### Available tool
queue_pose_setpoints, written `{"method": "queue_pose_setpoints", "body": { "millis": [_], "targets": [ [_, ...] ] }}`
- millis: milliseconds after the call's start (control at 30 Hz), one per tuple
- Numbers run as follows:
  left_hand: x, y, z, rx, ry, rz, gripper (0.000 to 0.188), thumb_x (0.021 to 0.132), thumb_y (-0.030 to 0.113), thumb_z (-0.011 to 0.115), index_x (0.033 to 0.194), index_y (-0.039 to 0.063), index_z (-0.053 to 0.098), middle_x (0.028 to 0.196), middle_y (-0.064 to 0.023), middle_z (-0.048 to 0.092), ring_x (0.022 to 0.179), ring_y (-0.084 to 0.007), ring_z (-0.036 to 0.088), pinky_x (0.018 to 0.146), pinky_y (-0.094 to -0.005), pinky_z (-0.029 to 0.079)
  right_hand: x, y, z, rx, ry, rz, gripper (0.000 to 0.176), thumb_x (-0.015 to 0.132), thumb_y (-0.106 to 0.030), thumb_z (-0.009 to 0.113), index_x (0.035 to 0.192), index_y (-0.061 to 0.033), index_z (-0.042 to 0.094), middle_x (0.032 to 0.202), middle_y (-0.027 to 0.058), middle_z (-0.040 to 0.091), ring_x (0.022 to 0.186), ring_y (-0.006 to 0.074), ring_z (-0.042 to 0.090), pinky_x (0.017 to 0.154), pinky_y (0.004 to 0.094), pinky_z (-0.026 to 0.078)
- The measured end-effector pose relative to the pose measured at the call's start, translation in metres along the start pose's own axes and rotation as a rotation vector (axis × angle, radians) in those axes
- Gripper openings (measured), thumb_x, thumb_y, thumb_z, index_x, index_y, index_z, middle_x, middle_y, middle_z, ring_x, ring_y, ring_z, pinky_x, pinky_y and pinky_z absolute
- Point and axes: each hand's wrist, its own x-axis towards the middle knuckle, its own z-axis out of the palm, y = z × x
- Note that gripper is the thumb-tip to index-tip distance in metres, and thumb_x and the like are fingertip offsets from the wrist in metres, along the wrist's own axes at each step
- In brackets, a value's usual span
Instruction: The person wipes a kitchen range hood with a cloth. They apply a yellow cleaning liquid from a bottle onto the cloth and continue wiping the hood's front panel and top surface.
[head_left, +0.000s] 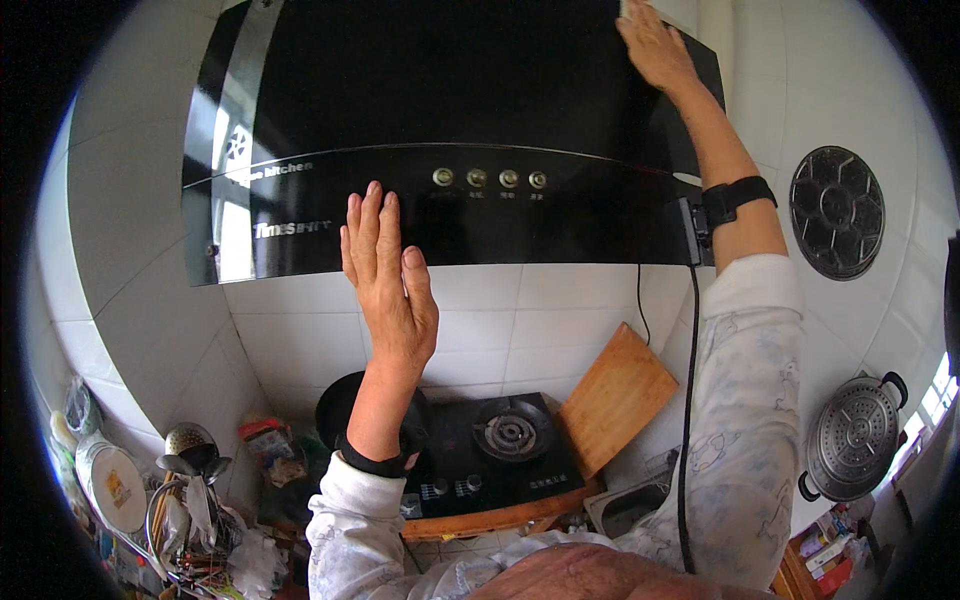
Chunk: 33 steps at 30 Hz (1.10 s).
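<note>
A black glossy range hood (465, 97) with a row of round buttons fills the upper middle of the head view. My left hand (386, 277), fingers extended, is at the hood's lower front edge; whether it touches the glass is unclear. Up at the hood's top right corner, my right hand (651, 45) lies against the edge, its far fingertips cut off by the picture's rim. Something pale shows beside those fingers, and I cannot tell whether they hold it. Both wrists wear black bands, and a black cable runs down along the right arm.
Below the hood stand a black gas hob (487, 450), a dark wok (341, 409) and a leaning wooden cutting board (619, 397). A utensil rack (161, 517) with ladles is at lower left. A steamer tray (855, 439) and a round dark rack (838, 212) hang on the right wall.
</note>
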Motion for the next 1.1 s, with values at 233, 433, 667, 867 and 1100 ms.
{"method": "queue_pose_setpoints", "body": {
  "millis": [233,433,667,867,1100],
  "targets": [
    [-0.016,0.021,0.027,0.108,-0.011,0.026,0.045,0.103,0.022,0.037,0.144,0.004,0.045,0.151,-0.0138,0.040,0.146,-0.0299,0.025,0.119,-0.0455,0.014,-0.033,0.068,0.035,0.162,0.157,0.142,0.053,0.104,-0.033,0.034,0.145,-0.0005,0.036,0.152,0.0203,0.035,0.138,0.0372,0.034,0.114,0.0463,0.025],
    [-0.024,0.022,0.012,0.222,0.028,0.019,0.044,0.103,0.022,0.036,0.144,0.006,0.045,0.151,-0.0128,0.041,0.146,-0.0288,0.027,0.120,-0.0450,0.014,-0.036,0.075,0.042,0.215,0.120,0.209,0.054,0.105,-0.033,0.034,0.146,0.0012,0.034,0.154,0.0192,0.032,0.140,0.0350,0.031,0.116,0.0440,0.024],
    [-0.031,0.039,0.022,0.221,-0.014,0.017,0.044,0.103,0.020,0.037,0.145,0.006,0.044,0.151,-0.0135,0.040,0.146,-0.0288,0.026,0.120,-0.0451,0.015,-0.097,0.094,0.030,0.192,0.221,-0.036,0.052,0.105,-0.032,0.033,0.147,-0.0015,0.037,0.153,0.0189,0.034,0.143,0.0328,0.030,0.114,0.0426,0.028],
    [-0.028,0.083,0.077,0.102,-0.073,0.081,0.044,0.101,0.018,0.042,0.143,0.004,0.046,0.150,-0.0155,0.041,0.145,-0.0290,0.029,0.120,-0.0444,0.016,-0.061,0.119,0.034,0.527,0.118,0.174,0.059,0.105,-0.035,0.033,0.146,0.0073,0.029,0.155,0.0259,0.025,0.145,0.0340,0.023,0.119,0.0380,0.019],
    [-0.030,0.104,0.108,0.046,-0.134,0.069,0.045,0.099,0.013,0.043,0.142,0.003,0.047,0.151,-0.0145,0.040,0.145,-0.0286,0.028,0.119,-0.0444,0.016,-0.104,0.134,0.061,-0.729,0.150,-0.050,0.058,0.105,-0.036,0.032,0.147,0.0050,0.030,0.156,0.0234,0.025,0.146,0.0331,0.021,0.120,0.0370,0.017]
  ]
}}
